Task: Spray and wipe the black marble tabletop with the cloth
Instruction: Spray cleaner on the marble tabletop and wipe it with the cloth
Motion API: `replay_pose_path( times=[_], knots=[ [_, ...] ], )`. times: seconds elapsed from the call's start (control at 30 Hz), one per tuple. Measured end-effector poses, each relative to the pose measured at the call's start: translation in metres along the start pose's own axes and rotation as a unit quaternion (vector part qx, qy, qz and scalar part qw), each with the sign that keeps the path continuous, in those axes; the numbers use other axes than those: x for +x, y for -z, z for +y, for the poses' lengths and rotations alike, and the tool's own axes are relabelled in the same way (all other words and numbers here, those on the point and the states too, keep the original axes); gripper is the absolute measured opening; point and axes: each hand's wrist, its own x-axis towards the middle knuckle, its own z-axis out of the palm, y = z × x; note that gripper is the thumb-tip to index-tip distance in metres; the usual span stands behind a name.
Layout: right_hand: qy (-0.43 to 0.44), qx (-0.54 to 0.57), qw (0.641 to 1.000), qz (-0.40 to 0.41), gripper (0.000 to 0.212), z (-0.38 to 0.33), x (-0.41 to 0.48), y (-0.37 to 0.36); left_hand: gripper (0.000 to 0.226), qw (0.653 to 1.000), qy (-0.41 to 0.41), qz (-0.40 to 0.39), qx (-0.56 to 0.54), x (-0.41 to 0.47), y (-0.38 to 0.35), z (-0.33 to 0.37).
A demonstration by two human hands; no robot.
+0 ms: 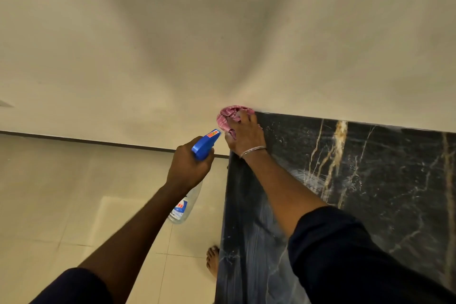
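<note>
Uppermost, a cream wall (pixel 172 32) fills the upper half of the frame. The tabletop (pixel 382 192), black marble with white and gold veins, occupies the lower right; its far edge meets the wall, and streaks show along its left strip. A beige tiled floor (pixel 61 192) covers the lower left.

Both arms enter from the bottom edge in dark sleeves.

The left hand (pixel 187 168), at frame centre and left of the tabletop edge, grasps the neck of the bottle (pixel 204 143) with its fingers wrapped round it. The blue spray head points up and right toward the cloth. The clear body hangs below the hand, over the floor.

The right hand (pixel 243 134) rests at the tabletop's far left corner, just beside the wall. Its fingers are bent over the bunched pink cloth (pixel 227 116) and hold it down on the corner; part of the cloth overhangs the edge.

A thin metal bangle (pixel 253 151) circles the right wrist. A bare foot (pixel 212 260) shows on the floor, partly hidden by the tabletop's left edge.
</note>
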Motion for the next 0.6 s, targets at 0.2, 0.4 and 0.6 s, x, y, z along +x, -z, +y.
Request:
replay_pose_path(
  times=[0.2, 0.4, 0.6],
  knots=[
    [-0.082, 0.019, 0.994, 0.062, 0.050, 0.093, -0.032, 0.010, 0.022, 1.000, 0.003, -0.007, -0.002, 0.005, -0.003, -0.001],
    [-0.317, 0.036, 0.945, 0.068, 0.055, 0.141, -0.064, 0.009, 0.012, 0.999, -0.006, -0.032, -0.006, -0.001, -0.003, 0.001],
    [-0.253, 0.060, 0.965, 0.038, 0.058, 0.042, -0.050, 0.004, 0.012, 0.999, 0.013, -0.034, -0.020, -0.022, 0.002, -0.004]
  ],
)
